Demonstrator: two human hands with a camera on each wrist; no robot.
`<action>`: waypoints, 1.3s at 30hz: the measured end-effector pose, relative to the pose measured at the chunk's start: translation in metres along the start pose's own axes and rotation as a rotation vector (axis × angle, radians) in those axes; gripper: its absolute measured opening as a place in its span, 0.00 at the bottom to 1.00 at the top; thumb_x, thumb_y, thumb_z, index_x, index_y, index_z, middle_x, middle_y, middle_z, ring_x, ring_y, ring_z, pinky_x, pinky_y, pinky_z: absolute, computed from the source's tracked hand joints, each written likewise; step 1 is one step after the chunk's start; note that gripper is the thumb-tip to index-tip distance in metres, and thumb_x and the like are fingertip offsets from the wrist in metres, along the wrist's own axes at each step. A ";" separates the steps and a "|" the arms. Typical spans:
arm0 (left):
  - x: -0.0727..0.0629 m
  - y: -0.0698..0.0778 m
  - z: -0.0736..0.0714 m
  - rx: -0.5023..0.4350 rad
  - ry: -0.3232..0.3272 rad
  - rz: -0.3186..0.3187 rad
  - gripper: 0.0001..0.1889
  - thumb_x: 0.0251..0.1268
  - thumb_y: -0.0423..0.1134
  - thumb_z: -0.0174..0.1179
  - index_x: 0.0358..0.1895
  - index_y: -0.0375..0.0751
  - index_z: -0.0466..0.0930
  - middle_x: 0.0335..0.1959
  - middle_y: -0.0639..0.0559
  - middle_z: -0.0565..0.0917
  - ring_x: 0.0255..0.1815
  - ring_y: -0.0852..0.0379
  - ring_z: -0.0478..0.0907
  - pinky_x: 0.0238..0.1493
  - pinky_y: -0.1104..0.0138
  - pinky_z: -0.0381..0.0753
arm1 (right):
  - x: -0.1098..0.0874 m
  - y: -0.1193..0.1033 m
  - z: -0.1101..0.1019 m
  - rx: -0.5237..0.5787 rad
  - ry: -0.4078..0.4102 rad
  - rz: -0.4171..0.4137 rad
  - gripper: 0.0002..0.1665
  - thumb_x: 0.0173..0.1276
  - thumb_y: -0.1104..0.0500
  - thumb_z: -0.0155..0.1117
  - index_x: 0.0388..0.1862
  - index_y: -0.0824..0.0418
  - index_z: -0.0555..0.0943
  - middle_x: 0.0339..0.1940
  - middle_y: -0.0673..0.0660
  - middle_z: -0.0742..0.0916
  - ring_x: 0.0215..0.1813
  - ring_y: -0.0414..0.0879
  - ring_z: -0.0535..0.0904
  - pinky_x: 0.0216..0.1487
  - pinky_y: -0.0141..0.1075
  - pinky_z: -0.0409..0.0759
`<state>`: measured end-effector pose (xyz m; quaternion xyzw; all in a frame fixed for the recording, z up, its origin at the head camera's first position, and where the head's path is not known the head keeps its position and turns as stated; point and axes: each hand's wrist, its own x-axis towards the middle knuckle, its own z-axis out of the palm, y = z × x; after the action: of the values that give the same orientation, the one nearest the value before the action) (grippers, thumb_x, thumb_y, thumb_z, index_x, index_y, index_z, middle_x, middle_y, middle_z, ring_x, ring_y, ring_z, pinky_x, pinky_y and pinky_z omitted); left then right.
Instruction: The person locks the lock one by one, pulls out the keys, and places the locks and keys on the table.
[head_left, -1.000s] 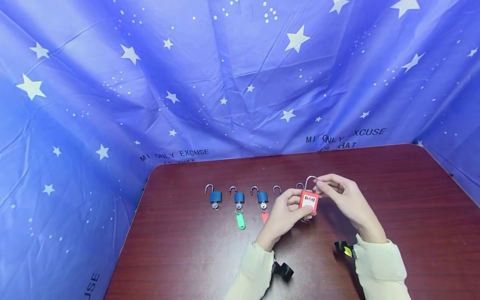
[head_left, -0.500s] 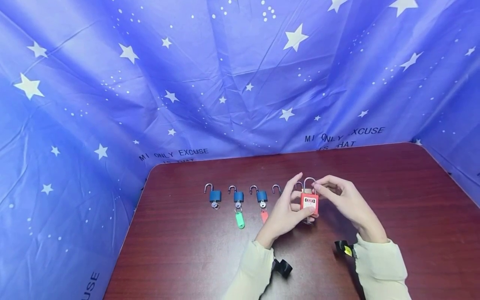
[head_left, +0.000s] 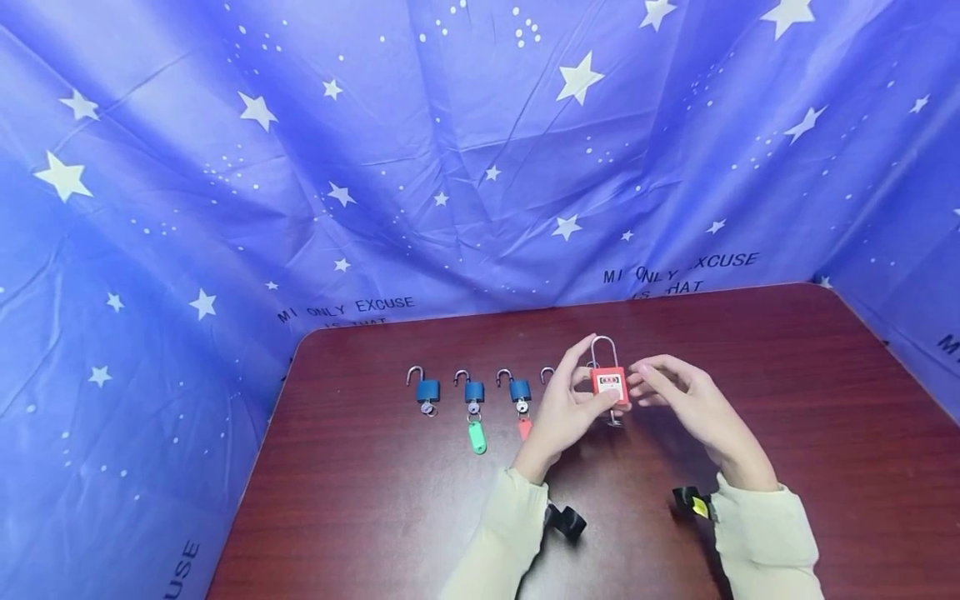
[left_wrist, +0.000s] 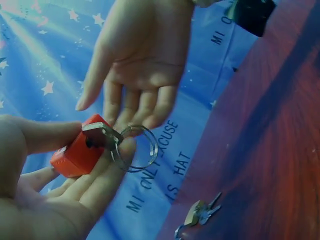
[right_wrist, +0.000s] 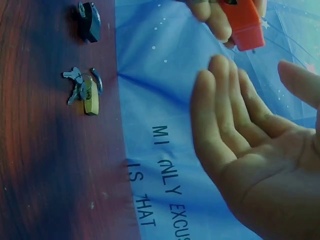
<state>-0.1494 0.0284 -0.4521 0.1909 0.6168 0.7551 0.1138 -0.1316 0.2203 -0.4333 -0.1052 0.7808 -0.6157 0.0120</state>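
My left hand (head_left: 562,412) pinches a red padlock (head_left: 609,377) above the table, its thumb on the white label. The padlock stands upright with its long steel shackle (head_left: 603,340) on top; whether both shackle legs are seated, I cannot tell. In the left wrist view, a key (left_wrist: 97,134) sits in the underside of the lock, with a split ring (left_wrist: 156,147) hanging from it. Just right of the lock is my right hand (head_left: 688,398), fingers relaxed and holding nothing. The right wrist view shows its palm (right_wrist: 270,172) apart from the red body.
Blue padlocks (head_left: 428,390) with raised shackles and keys lie in a row to the left. One bears a green tag (head_left: 477,437), another a red tag (head_left: 525,428). In the right wrist view, a brass padlock (right_wrist: 91,99) with keys and a dark padlock (right_wrist: 89,22) lie on the table (right_wrist: 45,165).
My right hand has let go of the shackle and stands apart from it. The red padlock has moved slightly up and to the left in my left hand.
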 end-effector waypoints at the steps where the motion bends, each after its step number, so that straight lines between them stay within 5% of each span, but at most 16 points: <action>1: 0.001 0.001 -0.001 0.013 0.019 -0.001 0.41 0.64 0.23 0.60 0.75 0.61 0.58 0.51 0.35 0.82 0.40 0.28 0.84 0.46 0.55 0.86 | 0.001 0.002 0.000 0.000 -0.019 0.014 0.20 0.80 0.60 0.50 0.52 0.79 0.73 0.37 0.49 0.87 0.40 0.39 0.85 0.42 0.31 0.85; 7: 0.008 0.004 -0.007 0.063 0.111 0.026 0.38 0.65 0.28 0.63 0.75 0.57 0.60 0.47 0.34 0.84 0.39 0.35 0.86 0.45 0.62 0.85 | 0.004 0.007 0.006 -0.019 -0.102 0.074 0.21 0.80 0.57 0.50 0.48 0.78 0.77 0.37 0.63 0.88 0.39 0.43 0.87 0.43 0.38 0.86; 14: 0.013 0.008 -0.008 0.029 0.168 0.039 0.34 0.62 0.26 0.60 0.71 0.49 0.61 0.45 0.34 0.84 0.31 0.56 0.85 0.40 0.71 0.82 | 0.005 0.010 0.011 0.084 -0.186 0.103 0.28 0.82 0.55 0.45 0.55 0.81 0.75 0.41 0.58 0.90 0.44 0.44 0.87 0.48 0.38 0.85; 18: 0.014 0.008 -0.009 0.003 0.167 0.030 0.35 0.62 0.25 0.59 0.71 0.50 0.60 0.46 0.34 0.85 0.31 0.60 0.84 0.42 0.71 0.82 | 0.005 0.013 0.010 0.189 -0.244 0.111 0.28 0.83 0.54 0.43 0.56 0.81 0.75 0.42 0.57 0.90 0.46 0.46 0.87 0.50 0.40 0.85; 27: 0.012 0.009 -0.013 -0.036 0.110 0.042 0.38 0.65 0.26 0.59 0.74 0.63 0.59 0.48 0.31 0.84 0.35 0.57 0.87 0.48 0.68 0.83 | 0.006 0.025 0.007 0.384 -0.367 0.085 0.20 0.81 0.62 0.45 0.54 0.76 0.79 0.45 0.59 0.90 0.49 0.49 0.87 0.53 0.42 0.84; 35: 0.012 0.009 -0.012 -0.027 0.115 0.061 0.37 0.65 0.27 0.62 0.73 0.57 0.61 0.48 0.31 0.84 0.43 0.38 0.86 0.49 0.66 0.84 | 0.007 0.028 0.010 0.266 -0.281 0.084 0.17 0.76 0.64 0.55 0.49 0.80 0.78 0.38 0.55 0.90 0.43 0.45 0.87 0.49 0.40 0.85; 39: 0.013 0.007 -0.010 -0.019 0.122 0.062 0.37 0.64 0.27 0.63 0.73 0.57 0.60 0.47 0.30 0.84 0.41 0.39 0.87 0.47 0.67 0.84 | 0.008 0.025 0.009 0.187 -0.215 0.102 0.16 0.74 0.63 0.59 0.45 0.80 0.78 0.34 0.50 0.89 0.40 0.45 0.86 0.48 0.39 0.85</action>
<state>-0.1647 0.0235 -0.4446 0.1626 0.6092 0.7742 0.0544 -0.1415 0.2154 -0.4586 -0.1294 0.7187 -0.6694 0.1364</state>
